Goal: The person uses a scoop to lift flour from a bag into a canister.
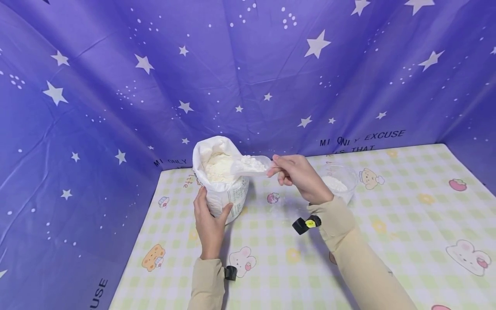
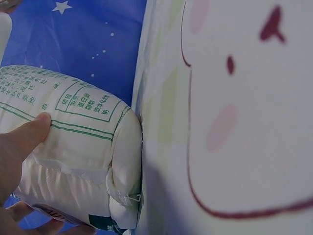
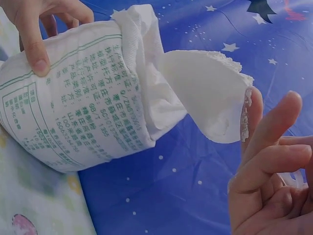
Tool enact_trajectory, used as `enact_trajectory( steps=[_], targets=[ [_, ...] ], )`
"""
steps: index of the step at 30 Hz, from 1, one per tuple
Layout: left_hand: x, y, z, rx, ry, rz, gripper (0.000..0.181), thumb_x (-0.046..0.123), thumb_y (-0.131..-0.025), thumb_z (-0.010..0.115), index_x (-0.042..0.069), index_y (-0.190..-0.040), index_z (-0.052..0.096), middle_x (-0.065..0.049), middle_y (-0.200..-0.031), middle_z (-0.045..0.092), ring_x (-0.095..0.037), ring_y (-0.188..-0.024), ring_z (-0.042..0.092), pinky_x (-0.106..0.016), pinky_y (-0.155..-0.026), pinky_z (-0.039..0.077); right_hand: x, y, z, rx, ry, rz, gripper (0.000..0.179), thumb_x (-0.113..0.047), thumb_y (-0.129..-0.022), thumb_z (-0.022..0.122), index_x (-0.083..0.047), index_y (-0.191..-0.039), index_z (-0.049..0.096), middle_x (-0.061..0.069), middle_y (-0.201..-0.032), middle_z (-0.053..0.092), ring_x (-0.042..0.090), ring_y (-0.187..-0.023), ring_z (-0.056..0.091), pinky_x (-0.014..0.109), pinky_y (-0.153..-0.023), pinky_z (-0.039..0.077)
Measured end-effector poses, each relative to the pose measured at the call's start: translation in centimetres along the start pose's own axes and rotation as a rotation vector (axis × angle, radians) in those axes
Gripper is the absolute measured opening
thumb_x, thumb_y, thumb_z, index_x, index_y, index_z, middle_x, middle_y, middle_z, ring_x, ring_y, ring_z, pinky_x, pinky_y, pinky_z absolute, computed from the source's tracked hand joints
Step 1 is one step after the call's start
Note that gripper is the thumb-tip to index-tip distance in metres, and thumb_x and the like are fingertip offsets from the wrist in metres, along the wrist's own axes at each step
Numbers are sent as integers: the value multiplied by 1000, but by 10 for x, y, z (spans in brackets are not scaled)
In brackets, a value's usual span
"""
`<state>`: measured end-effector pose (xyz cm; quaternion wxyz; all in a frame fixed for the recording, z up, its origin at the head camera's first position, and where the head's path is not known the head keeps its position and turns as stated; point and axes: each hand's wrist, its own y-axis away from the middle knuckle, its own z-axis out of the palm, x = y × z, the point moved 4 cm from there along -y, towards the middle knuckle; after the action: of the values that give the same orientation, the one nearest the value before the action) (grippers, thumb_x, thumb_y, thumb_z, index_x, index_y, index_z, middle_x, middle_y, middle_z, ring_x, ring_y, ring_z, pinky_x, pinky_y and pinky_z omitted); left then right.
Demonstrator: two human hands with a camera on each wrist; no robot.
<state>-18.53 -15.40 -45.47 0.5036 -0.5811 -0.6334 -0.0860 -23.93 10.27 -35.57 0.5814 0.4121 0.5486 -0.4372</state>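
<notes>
A white cloth flour bag (image 1: pixel 237 200) with green print stands upright on the table, its top turned down and pale flour (image 1: pixel 218 167) showing inside. My left hand (image 1: pixel 209 219) grips its lower side, the thumb lying on the printed face in the left wrist view. Above the bag's right rim, a translucent scoop (image 3: pixel 205 98) heaped with white flour is held level. My right hand (image 1: pixel 296 174) pinches its handle between thumb and fingers; the handle is mostly hidden. Behind the right wrist stands a clear bowl (image 1: pixel 351 178) holding some white powder (image 1: pixel 334 184), partly covered by the forearm.
A checked tablecloth (image 1: pixel 267 275) with cartoon prints covers the table. Blue star-patterned curtains (image 1: pixel 240 64) rise right behind the bag and along the left edge. Black wrist cameras are strapped on both sleeves.
</notes>
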Motion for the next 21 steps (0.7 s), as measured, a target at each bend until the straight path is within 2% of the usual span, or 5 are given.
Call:
enact_trajectory(
  steps=[14,21],
  targets=[
    [0,0,0,-6,10,-5,83,24,-77,86,6,-145,42,-12,-152,40,-32,-141,39,-52,-115,35,3,12,-20,49,-19,54,34,-30,-104,51,2,-106,62,-3,-82,72,5,-55,51,14,-48,34],
    [0,0,-1,-2,3,2,83,25,-78,86,6,-146,42,-12,-152,40,-32,-141,39,-53,-113,36,3,19,-30,67,-38,32,34,-30,-103,54,2,-102,64,-2,-80,72,4,-54,51,13,-46,34]
  ],
)
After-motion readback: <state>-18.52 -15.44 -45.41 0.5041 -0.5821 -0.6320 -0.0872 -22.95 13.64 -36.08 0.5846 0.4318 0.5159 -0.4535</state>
